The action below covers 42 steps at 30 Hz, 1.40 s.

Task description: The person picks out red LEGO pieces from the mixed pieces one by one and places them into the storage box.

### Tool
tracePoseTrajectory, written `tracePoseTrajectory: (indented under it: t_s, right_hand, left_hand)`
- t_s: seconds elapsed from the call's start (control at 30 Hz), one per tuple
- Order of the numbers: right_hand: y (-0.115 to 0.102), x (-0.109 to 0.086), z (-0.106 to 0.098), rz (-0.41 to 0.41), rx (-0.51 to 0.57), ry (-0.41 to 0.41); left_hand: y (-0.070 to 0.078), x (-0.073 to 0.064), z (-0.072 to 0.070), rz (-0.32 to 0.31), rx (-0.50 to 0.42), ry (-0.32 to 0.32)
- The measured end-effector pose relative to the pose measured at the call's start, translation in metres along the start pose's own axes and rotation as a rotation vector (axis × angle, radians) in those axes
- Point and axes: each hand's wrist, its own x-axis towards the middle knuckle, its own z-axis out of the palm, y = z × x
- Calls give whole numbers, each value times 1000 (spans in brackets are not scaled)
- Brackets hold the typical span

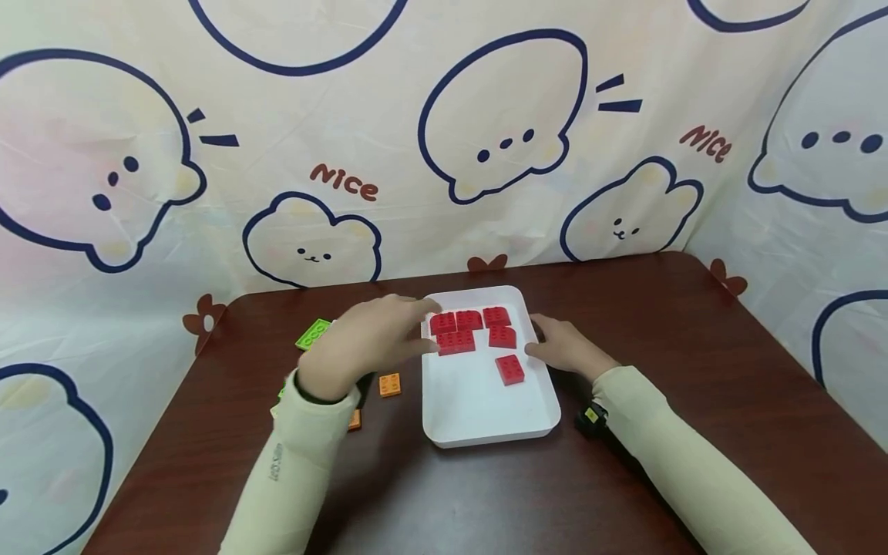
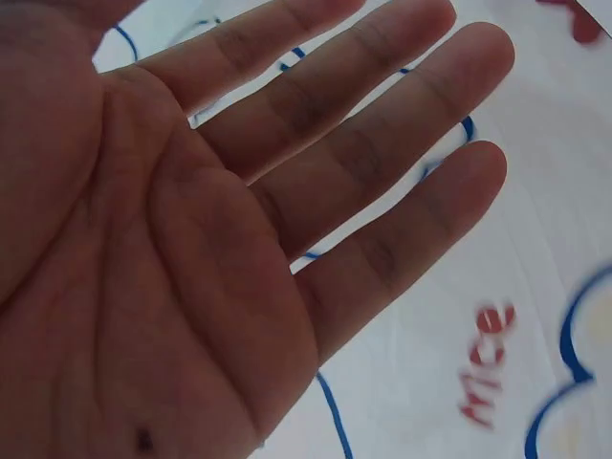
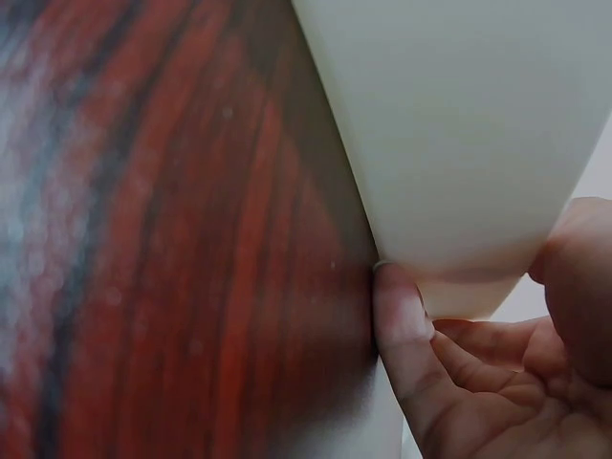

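A white tray (image 1: 486, 416) stands on the table, with several red toy building bricks (image 1: 455, 342) grouped at its far end. One more red brick (image 1: 510, 370) lies apart, nearer its right wall. My left hand (image 1: 371, 339) is above the tray's left edge; its fingers (image 2: 382, 163) look straight and spread in the left wrist view, and the palm holds nothing. At the opposite side, my right hand (image 1: 565, 347) grips the tray wall. The right wrist view shows the thumb (image 3: 583, 277) at the rim and a fingertip (image 3: 397, 301) low against the outside wall.
Left of the tray lie an orange brick (image 1: 390, 385), a second orange brick (image 1: 354, 420) and a green brick (image 1: 314, 334), partly behind my left arm. The brown table (image 1: 694, 347) meets a printed cloth (image 1: 444, 231) at its back and sides.
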Motion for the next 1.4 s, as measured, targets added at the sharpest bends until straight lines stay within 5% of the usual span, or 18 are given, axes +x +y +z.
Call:
tracePoseTrajectory:
  t_s: [0.2, 0.67, 1.0, 1.4]
  right_hand:
    - [-2, 1, -2, -6, -2, -10]
    - [-4, 3, 1, -8, -12, -10]
    - [-1, 4, 0, -14, -28, 1]
    - [0, 2, 0, -6, -6, -13]
  left_hand:
    - [-33, -21, 4, -86, -49, -19]
    - [-67, -44, -1, -94, -57, 4]
    - [-82, -65, 12, -171, -61, -106]
    - [-94, -78, 27, -195, -47, -158]
